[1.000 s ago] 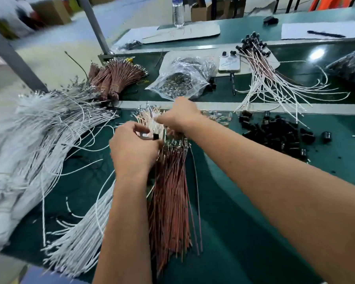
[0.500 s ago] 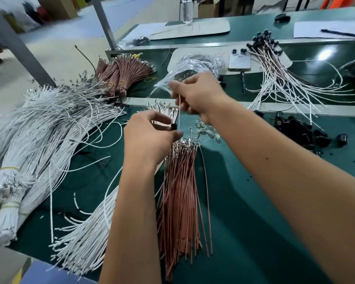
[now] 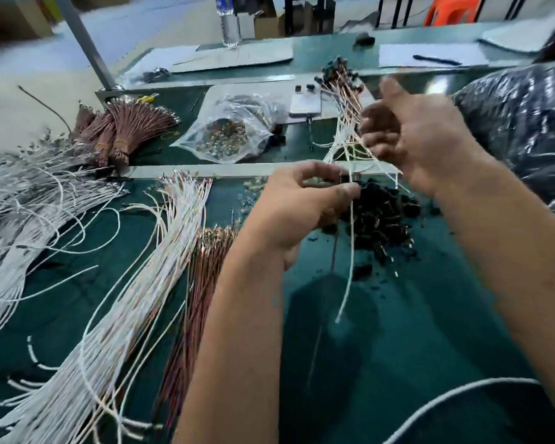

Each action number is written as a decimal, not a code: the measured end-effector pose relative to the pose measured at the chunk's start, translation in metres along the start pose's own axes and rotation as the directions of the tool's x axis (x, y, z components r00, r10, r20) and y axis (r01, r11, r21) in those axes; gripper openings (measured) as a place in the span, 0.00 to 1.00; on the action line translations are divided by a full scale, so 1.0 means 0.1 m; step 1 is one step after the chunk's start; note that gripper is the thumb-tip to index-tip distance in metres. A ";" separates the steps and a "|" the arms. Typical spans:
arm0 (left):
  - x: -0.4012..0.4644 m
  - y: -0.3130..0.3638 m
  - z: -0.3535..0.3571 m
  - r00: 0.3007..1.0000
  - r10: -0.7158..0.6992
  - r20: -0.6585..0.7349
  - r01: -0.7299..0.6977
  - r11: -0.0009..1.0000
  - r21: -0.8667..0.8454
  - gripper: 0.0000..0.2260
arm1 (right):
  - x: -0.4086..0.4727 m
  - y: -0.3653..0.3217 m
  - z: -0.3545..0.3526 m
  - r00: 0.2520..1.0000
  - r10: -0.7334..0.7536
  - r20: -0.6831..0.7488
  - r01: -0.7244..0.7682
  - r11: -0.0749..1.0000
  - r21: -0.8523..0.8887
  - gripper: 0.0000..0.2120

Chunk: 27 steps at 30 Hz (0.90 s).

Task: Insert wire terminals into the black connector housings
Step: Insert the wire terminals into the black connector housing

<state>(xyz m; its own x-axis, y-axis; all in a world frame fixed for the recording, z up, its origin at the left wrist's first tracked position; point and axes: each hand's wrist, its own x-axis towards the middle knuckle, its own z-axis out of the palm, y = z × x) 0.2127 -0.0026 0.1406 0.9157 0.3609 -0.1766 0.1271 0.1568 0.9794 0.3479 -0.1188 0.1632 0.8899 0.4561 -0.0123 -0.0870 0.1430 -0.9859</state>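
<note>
My left hand [image 3: 302,206] pinches the top of a white wire [image 3: 350,251], which hangs down over the green mat. A thin brown wire [image 3: 333,251] hangs beside it. What sits between the fingertips is hidden. My right hand [image 3: 420,139] is blurred, raised to the right of the left hand, its fingers loosely curled with nothing visible in them. A pile of black connector housings [image 3: 385,219] lies just beyond and below my left hand. Loose white wires [image 3: 135,299] and brown wires [image 3: 202,283] lie in bundles on the left.
Finished wires with black ends [image 3: 340,91] fan out behind my right hand. A clear bag of metal parts [image 3: 228,136], a phone [image 3: 305,104] and tied brown bundles [image 3: 122,129] lie further back. A dark plastic bag [image 3: 519,123] sits at the right.
Both hands have swung right, from over the brown wire bundle to over the black housings. My right hand has come away from the left, and two wires now hang from the left fingers.
</note>
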 end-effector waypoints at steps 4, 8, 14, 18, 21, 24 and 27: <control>0.21 -0.10 0.34 0.997 0.003 -0.071 -0.011 0.994 -0.106 0.08 | -0.40 0.32 -0.51 0.974 0.181 0.136 -0.122 0.926 -0.359 0.19; 0.32 -0.24 0.54 0.993 0.017 -0.115 -0.033 0.989 -0.147 0.07 | -0.66 0.49 -0.71 0.924 0.219 0.315 -0.061 0.894 -0.444 0.13; 0.28 -0.48 0.38 0.995 0.078 -0.069 -0.082 0.995 -0.050 0.08 | -0.64 0.64 -0.79 0.987 0.010 0.160 -0.006 1.000 -0.023 0.09; 0.20 -0.61 0.21 0.989 0.121 0.086 -0.128 0.988 0.084 0.10 | -0.60 0.72 -0.79 0.991 -0.125 0.041 0.119 0.985 0.124 0.09; 0.20 -0.62 0.19 0.973 0.153 0.172 -0.172 0.980 0.100 0.11 | -0.61 0.74 -0.77 0.981 -0.196 0.005 0.194 0.973 0.121 0.05; 0.20 -0.63 0.18 0.962 0.171 0.211 -0.194 0.977 0.093 0.12 | -0.65 0.74 -0.76 0.961 -0.274 -0.029 0.275 0.959 0.070 0.05; 0.20 -0.64 0.17 0.957 0.182 0.225 -0.207 0.974 0.092 0.12 | -0.66 0.73 -0.74 0.941 -0.333 -0.055 0.333 0.943 0.004 0.04</control>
<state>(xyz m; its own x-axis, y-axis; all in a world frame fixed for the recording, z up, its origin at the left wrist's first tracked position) 0.2291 -0.0212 0.0764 0.9854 0.1672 0.0311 -0.0305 -0.0060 0.9995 0.3160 -0.2030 0.0798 0.8913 0.3333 0.3073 0.2130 0.2905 -0.9329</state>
